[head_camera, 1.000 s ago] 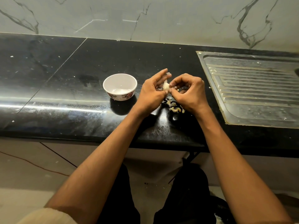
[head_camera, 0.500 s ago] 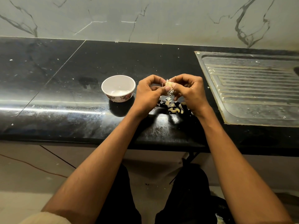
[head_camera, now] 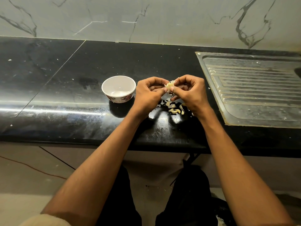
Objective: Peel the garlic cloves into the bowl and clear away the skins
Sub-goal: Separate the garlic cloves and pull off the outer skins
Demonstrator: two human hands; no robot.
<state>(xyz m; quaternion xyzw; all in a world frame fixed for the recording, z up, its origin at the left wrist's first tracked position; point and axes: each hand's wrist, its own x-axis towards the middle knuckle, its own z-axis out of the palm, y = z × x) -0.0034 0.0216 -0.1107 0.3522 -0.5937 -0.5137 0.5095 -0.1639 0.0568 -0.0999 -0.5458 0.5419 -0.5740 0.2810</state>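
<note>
A pale garlic clove [head_camera: 169, 85] with loose skin is pinched between both hands above the black counter. My left hand [head_camera: 149, 93] grips it from the left with thumb and curled fingers. From the right, my right hand [head_camera: 189, 92] pinches it the same way. Below the hands lies a small heap of garlic cloves and skins [head_camera: 174, 108] on the counter. A white bowl [head_camera: 118, 88] with a flowered outside stands just left of my left hand; its inside looks bare.
The black stone counter [head_camera: 65, 88] runs left to right, with a steel sink drainboard [head_camera: 254, 88] set into it at the right. A marble wall stands behind. The counter's front edge is close to my legs.
My left fingers, stretched out a second ago, have curled in round the clove. Both hands stay together over the heap, working the skin.
</note>
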